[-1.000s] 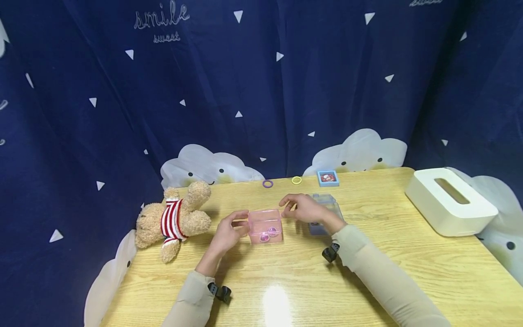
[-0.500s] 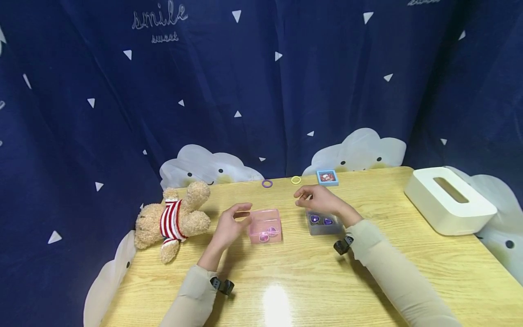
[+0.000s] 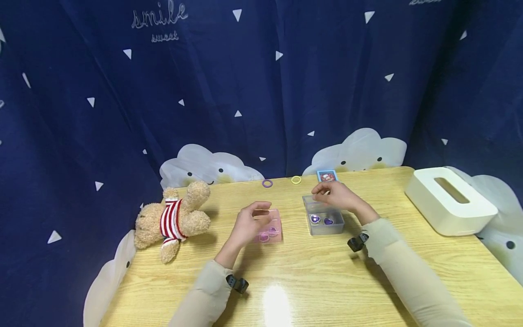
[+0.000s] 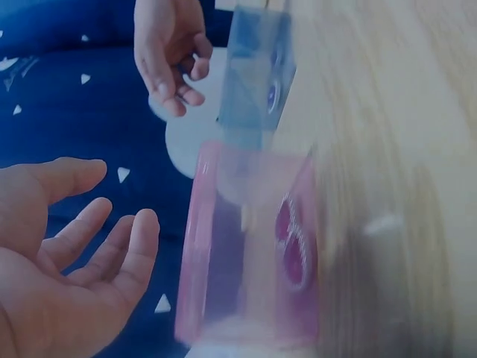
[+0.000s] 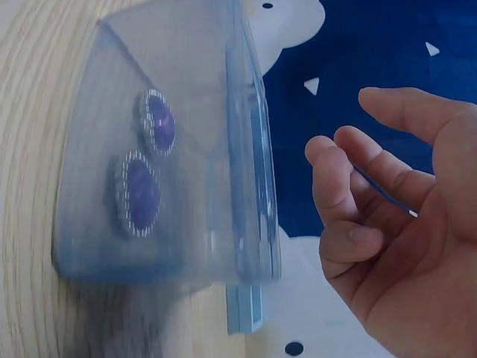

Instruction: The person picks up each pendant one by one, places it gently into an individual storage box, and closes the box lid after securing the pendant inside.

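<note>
Two small see-through lidded boxes stand with lids up on the wooden table. The pink box (image 4: 223, 298) holds two pink gems (image 4: 296, 261) with beaded rims. In the head view my left hand (image 3: 246, 223) hovers over its left part, fingers loosely bent and holding nothing. Inside the grey-blue box (image 3: 327, 230) lie two purple gems (image 5: 141, 195), also with beaded rims. Above that box's raised lid is my right hand (image 3: 338, 196), its fingers relaxed and nothing between them. The right wrist view shows a gap between this hand and the box.
A teddy bear (image 3: 173, 220) in a striped shirt lies at the left. Along the back edge are a purple ring (image 3: 267, 183), a yellow ring (image 3: 296, 180) and a blue framed picture (image 3: 327, 175). At the right stands a white tissue box (image 3: 451, 202).
My right hand has moved right, from beside the pink box to over the grey-blue box, uncovering its purple gems. My left hand has shifted right, over the pink box.
</note>
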`<state>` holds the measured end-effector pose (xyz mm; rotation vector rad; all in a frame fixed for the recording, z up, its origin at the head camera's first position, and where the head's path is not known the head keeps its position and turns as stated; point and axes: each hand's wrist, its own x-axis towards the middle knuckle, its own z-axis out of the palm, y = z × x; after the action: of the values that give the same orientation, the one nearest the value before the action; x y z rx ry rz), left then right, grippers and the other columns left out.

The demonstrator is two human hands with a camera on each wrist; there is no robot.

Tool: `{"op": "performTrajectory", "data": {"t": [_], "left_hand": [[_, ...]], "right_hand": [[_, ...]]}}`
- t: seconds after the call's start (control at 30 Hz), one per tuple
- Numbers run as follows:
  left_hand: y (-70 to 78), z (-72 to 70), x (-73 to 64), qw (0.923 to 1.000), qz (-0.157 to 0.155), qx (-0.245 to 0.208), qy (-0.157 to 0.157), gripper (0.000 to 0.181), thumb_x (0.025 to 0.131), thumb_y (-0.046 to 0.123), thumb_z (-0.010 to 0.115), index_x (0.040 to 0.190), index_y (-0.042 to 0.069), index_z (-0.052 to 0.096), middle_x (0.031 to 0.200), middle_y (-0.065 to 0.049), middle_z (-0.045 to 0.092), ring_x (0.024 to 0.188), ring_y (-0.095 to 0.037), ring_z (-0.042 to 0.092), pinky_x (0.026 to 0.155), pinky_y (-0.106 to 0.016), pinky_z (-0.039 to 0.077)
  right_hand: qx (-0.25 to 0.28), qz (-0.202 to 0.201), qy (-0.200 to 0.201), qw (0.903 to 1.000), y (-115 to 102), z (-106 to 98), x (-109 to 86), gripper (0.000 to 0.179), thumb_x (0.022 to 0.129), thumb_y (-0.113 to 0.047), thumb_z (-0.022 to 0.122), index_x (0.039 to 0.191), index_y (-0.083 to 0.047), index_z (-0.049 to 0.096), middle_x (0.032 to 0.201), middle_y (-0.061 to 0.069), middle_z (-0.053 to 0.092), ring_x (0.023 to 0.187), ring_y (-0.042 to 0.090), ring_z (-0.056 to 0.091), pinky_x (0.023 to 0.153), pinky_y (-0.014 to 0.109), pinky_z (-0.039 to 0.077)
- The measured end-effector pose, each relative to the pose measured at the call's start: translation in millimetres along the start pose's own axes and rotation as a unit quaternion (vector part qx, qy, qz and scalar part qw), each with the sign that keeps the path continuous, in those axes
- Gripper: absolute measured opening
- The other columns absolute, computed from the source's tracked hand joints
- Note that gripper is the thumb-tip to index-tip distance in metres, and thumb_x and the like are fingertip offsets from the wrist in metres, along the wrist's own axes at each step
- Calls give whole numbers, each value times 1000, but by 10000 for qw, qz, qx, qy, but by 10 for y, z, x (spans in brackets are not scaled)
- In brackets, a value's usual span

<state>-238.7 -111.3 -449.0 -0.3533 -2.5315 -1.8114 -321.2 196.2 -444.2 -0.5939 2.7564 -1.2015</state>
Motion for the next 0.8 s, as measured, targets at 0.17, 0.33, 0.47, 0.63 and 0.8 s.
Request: {"op": "performTrajectory", "data": {"t": [0.17,0.33,0.47,0.63,0.8], "left_hand": [[18,180,35,9998,51,121,-164,34,89,11,73,123,10,68,121,-15,70,112,-33,68,89,-36,60],[31,351,43,9988,30,423,-230,34,89,18,75,122,14,69,120,-7,71,113,-30,68,89,-33,60],[24,483,58,9983,122,485,-287,35,89,16,76,123,12,68,123,-10,69,113,-31,68,90,-31,59],[52,651,100,9983,237,399,-339,37,87,13,76,123,6,67,124,-15,68,110,-31,70,84,-24,60],[86,836,142,9972,304,577,-369,37,87,10,75,123,4,67,123,-17,68,109,-32,70,83,-21,59]], "right_hand": [[236,420,81,9988,86,-86,-53,30,96,-24,66,116,-2,67,103,12,67,96,31,66,79,40,62],[299,618,129,9976,198,-124,-81,32,97,-26,65,118,-1,66,105,14,65,99,33,66,83,43,62],[281,777,189,9964,327,-145,-77,31,97,-26,65,118,-3,66,105,13,64,95,30,66,81,41,62],[406,1010,309,9936,423,-167,-74,31,98,-24,64,118,-2,65,108,15,64,90,26,66,79,39,62],[512,1140,324,9916,466,-156,-74,31,98,-24,62,119,-1,64,112,17,62,93,25,65,81,38,62]]}}
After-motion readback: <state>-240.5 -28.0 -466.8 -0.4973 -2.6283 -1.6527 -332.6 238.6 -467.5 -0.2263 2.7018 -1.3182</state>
